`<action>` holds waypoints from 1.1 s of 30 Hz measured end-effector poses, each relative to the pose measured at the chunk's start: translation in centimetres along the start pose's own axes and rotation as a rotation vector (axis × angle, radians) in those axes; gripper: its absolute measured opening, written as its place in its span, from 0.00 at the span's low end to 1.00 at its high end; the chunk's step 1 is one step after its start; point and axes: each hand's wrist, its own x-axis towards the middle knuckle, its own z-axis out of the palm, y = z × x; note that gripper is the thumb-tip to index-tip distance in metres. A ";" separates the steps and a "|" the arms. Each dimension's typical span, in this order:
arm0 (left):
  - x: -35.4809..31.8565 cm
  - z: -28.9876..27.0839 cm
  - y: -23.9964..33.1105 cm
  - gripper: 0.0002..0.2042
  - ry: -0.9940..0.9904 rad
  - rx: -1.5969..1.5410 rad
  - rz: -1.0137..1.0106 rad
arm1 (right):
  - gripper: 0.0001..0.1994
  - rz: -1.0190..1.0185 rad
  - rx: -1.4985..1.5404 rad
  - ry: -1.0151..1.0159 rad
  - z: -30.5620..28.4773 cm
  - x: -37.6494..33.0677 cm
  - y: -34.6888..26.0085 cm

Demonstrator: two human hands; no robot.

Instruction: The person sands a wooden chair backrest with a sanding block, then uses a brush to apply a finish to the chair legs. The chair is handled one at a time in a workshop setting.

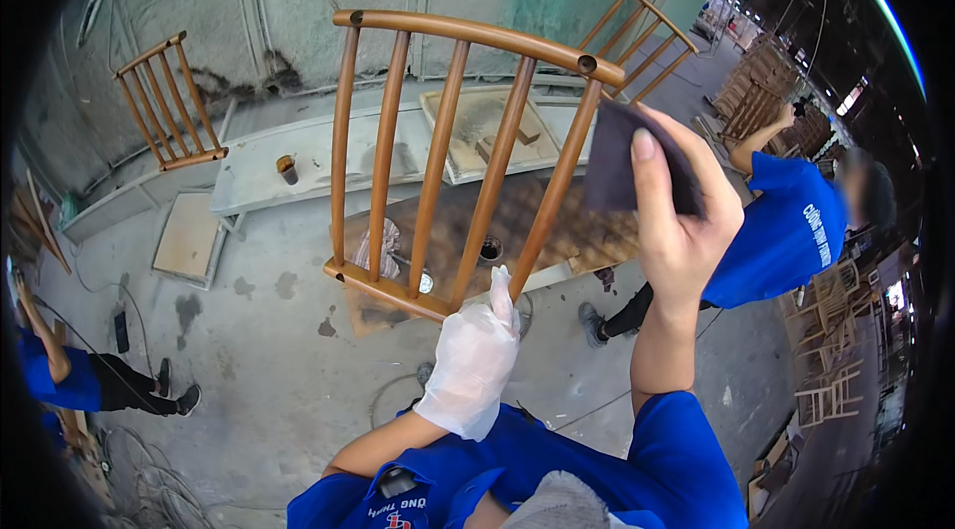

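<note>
Upright in front of me stands a brown wooden chair back, with curved top and bottom rails joined by several slim spindles. My left hand, in a thin white glove, is closed on the bottom rail near its right end. Bare, my right hand pinches a dark sheet of sandpaper between thumb and fingers. The sheet is beside the upper part of the rightmost spindle, below the top rail's end; whether it touches the wood, I cannot tell.
Two similar chair backs, one on the left and one at the far right, hang near the wall. A low bench bears a cup of dark liquid. Co-workers in blue stand at right and left. Hoses lie lower left.
</note>
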 end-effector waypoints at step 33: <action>3.0 6.6 0.1 0.22 -0.074 -0.097 0.104 | 0.14 0.222 0.294 0.009 1.3 -8.9 2.2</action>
